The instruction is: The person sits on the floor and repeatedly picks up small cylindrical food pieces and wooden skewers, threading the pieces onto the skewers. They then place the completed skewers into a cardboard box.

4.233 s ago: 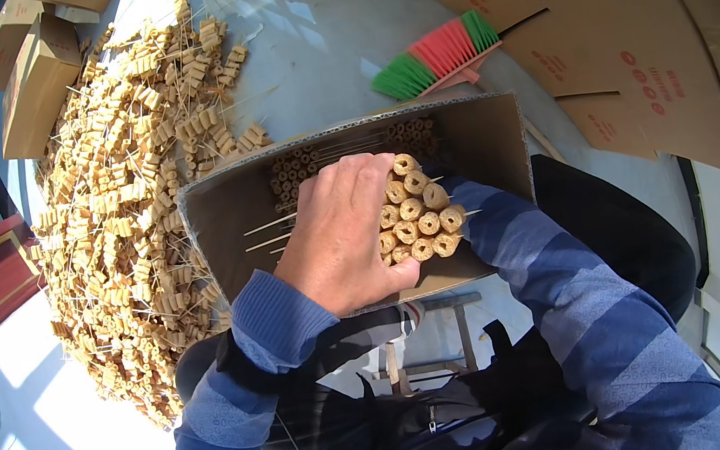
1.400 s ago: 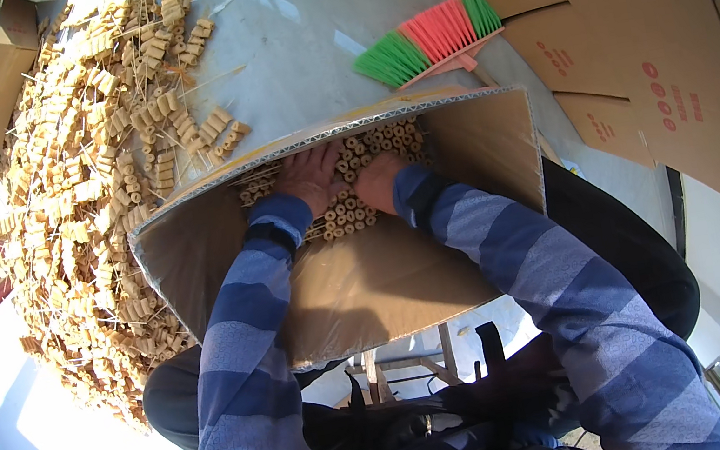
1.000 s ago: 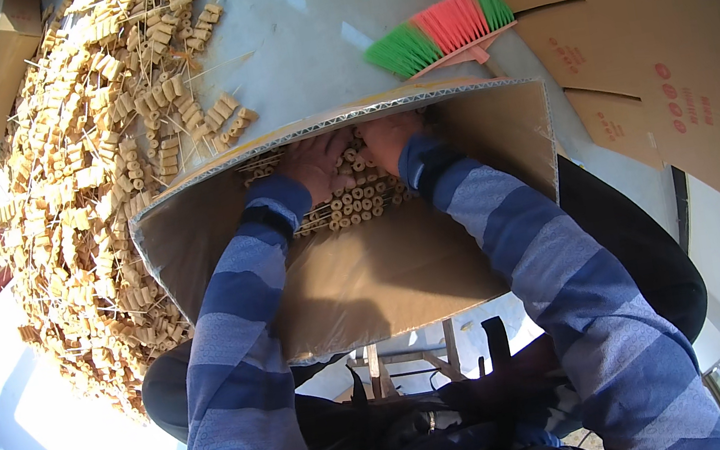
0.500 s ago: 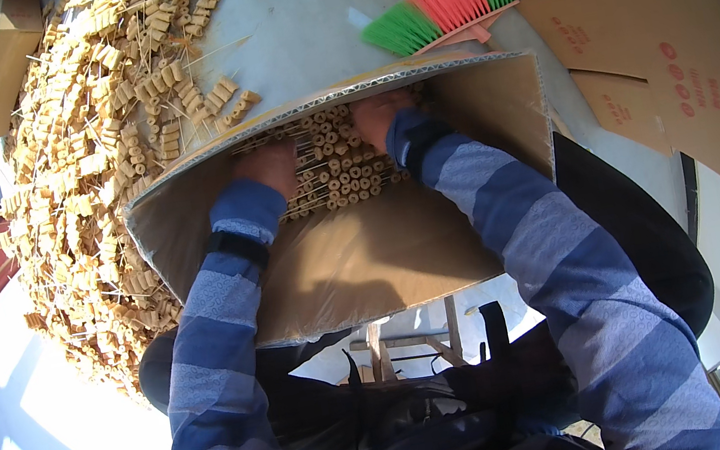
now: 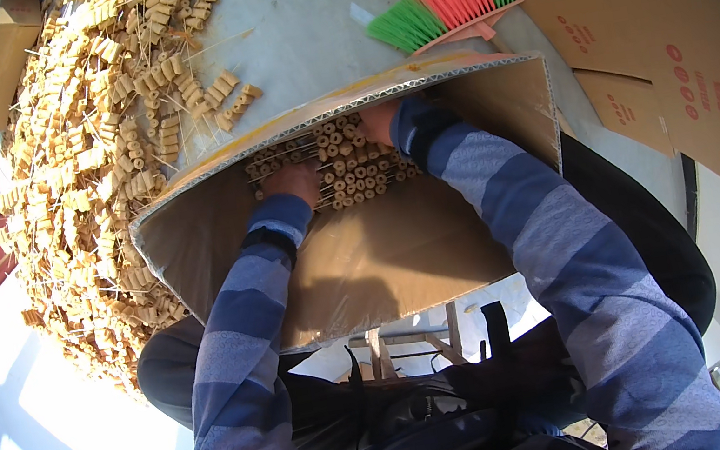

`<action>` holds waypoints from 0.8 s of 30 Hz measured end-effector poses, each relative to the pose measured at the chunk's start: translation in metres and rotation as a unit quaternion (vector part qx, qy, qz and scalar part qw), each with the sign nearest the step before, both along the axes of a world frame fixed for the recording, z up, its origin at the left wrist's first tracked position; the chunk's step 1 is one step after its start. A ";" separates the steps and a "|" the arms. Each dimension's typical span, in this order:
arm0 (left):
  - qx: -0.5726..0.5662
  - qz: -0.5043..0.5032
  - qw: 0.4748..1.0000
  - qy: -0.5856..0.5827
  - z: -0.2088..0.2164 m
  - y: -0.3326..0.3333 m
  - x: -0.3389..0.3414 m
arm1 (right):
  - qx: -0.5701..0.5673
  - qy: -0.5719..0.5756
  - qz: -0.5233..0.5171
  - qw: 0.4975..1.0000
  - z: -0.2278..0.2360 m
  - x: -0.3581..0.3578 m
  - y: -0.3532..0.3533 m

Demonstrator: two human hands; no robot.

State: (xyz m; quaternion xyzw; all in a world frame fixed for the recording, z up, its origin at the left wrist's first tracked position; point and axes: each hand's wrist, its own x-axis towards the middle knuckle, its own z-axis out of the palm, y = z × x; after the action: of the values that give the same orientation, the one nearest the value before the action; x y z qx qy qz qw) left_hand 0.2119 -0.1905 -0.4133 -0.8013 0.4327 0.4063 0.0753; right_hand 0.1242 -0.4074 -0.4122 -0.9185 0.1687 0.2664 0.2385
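A cardboard box (image 5: 394, 262) lies tilted in front of me, with both my hands reaching into its open mouth. Inside, tan ring-shaped pieces threaded on thin sticks (image 5: 353, 171) are stacked in rows, their round ends facing right of my left hand. My left hand (image 5: 295, 182) rests against the sticks on the left of the stack; its fingers are in shadow and mostly hidden. At the stack's upper right is my right hand (image 5: 378, 121), touching the pieces near the box's far wall. Its fingers are also hidden.
A large heap of loose skewered tan pieces (image 5: 102, 200) spreads across the left. Beyond the box lies a green and pink broom head (image 5: 452, 5). Flattened cardboard sheets (image 5: 651, 37) cover the right side. Another cardboard box (image 5: 1, 70) stands at the far left.
My left hand has moved right and slightly down along the sticks, closer to the round ends. My right hand stays at the stack's far right, shifting only a little.
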 end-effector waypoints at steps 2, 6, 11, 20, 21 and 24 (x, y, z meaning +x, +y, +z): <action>-0.016 0.074 0.995 0.066 -0.005 0.003 0.004 | 0.025 0.013 0.004 1.000 -0.008 0.000 0.000; -0.001 0.127 0.980 0.151 -0.006 0.001 0.016 | 0.039 0.001 -0.008 0.999 -0.013 -0.001 0.003; -0.021 0.064 0.983 0.172 -0.003 -0.002 0.025 | 0.082 0.054 -0.011 0.995 0.002 0.007 -0.001; 0.018 0.034 0.990 0.139 -0.004 -0.013 0.029 | 0.102 0.091 0.028 0.990 0.019 0.011 -0.002; 0.021 0.036 0.990 0.134 -0.004 -0.014 0.029 | 0.080 0.076 0.032 0.993 0.019 0.009 -0.001; 0.020 0.010 0.991 0.133 -0.007 -0.014 0.030 | 0.068 0.061 0.013 0.996 0.013 0.010 0.005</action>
State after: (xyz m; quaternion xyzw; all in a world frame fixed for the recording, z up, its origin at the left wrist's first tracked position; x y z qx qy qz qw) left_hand 0.2423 -0.2043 -0.4202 -0.7430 0.4226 0.5182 0.0289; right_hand 0.1339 -0.4028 -0.3990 -0.8845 0.1524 0.3358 0.2857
